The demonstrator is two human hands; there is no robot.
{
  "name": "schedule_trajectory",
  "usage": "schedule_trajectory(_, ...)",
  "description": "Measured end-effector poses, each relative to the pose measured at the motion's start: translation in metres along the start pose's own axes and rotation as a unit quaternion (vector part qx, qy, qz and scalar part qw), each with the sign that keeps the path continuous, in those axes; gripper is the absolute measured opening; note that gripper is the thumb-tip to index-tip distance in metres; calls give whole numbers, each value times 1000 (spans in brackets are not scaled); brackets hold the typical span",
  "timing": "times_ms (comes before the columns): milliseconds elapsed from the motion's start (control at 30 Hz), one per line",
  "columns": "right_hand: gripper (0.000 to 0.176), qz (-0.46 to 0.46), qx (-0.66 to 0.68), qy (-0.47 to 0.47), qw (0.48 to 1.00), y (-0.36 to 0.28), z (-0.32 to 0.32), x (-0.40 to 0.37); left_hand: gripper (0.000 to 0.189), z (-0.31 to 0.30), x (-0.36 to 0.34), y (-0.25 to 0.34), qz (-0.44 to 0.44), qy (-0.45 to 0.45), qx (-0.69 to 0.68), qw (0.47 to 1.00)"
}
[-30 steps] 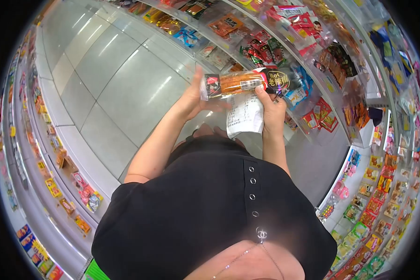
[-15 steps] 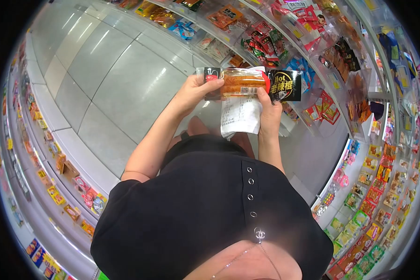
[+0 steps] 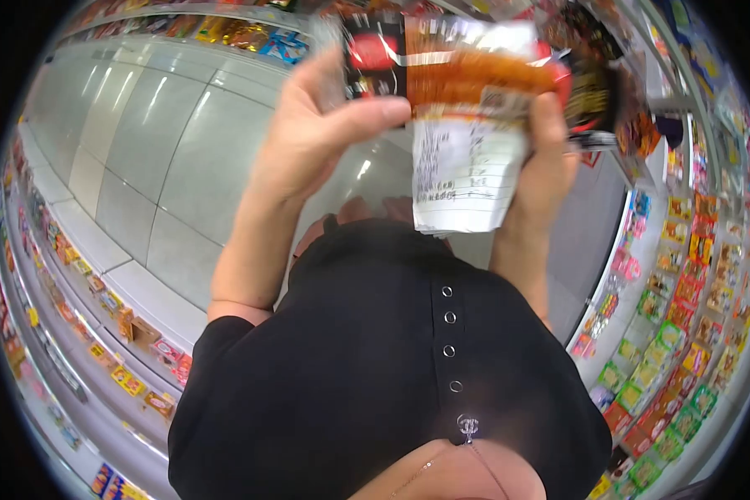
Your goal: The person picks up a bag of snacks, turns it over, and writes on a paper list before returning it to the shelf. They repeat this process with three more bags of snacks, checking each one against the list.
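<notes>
A long snack packet (image 3: 475, 75), black at both ends with a clear middle showing orange-brown sticks, is held up close to the camera and blurred by motion. My left hand (image 3: 312, 133) grips its left end, the thumb lying over the front. At the other end my right hand (image 3: 548, 158) is closed on it, thumb on the front near the barcode. Beneath the packet hangs a white printed paper slip (image 3: 468, 179), like a receipt, its upper part covered. The slip lies against my right hand; which fingers hold it is hidden.
Shelves with hanging and boxed snacks curve along the left (image 3: 100, 333) and right (image 3: 675, 333). More snack bags (image 3: 242, 33) line the far shelf. Grey floor tiles (image 3: 175, 133) lie between the shelves.
Both hands have raised the packet and paper slip nearer to the camera, so they look larger. The view has shifted slightly. Both hands keep their hold.
</notes>
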State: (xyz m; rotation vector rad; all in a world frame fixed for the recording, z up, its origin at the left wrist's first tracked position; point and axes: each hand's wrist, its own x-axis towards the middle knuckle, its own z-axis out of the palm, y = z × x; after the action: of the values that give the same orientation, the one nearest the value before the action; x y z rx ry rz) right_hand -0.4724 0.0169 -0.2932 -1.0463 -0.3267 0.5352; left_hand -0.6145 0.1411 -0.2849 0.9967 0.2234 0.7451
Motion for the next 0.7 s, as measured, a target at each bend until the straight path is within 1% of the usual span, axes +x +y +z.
schedule_trajectory(33,23,-51,20,-23,998,-13,5,-1,33,8,2,10,33,-26,2,999)
schedule_trajectory(67,23,-75,33,-37,996,-24,8,-5,34,9,2,16,71,-53,4,996)
schedule_trajectory(100,23,-85,36,-42,995,-33,9,-11,44,-2,2,19,74,-53,4,996)
schedule_trajectory(200,23,-110,43,-58,991,-46,12,-30,51,-5,-1,26,78,-53,-51,994)
schedule_trajectory(233,23,-112,44,-58,991,-47,12,-35,50,-8,2,27,70,-86,-84,990)
schedule_trajectory(333,23,-112,40,-51,992,-46,15,-52,44,33,-14,33,58,-5,-70,996)
schedule_trajectory(433,23,-113,40,-50,992,-42,14,-63,39,26,-15,26,49,10,54,997)
schedule_trajectory(533,23,-111,36,-45,992,-41,13,-69,38,27,-21,26,52,-26,48,997)
schedule_trajectory(633,24,-106,28,-45,993,-40,10,-70,38,36,-21,27,40,56,75,995)
schedule_trajectory(700,24,-104,26,-44,993,-40,10,-70,40,23,-19,24,32,45,60,997)
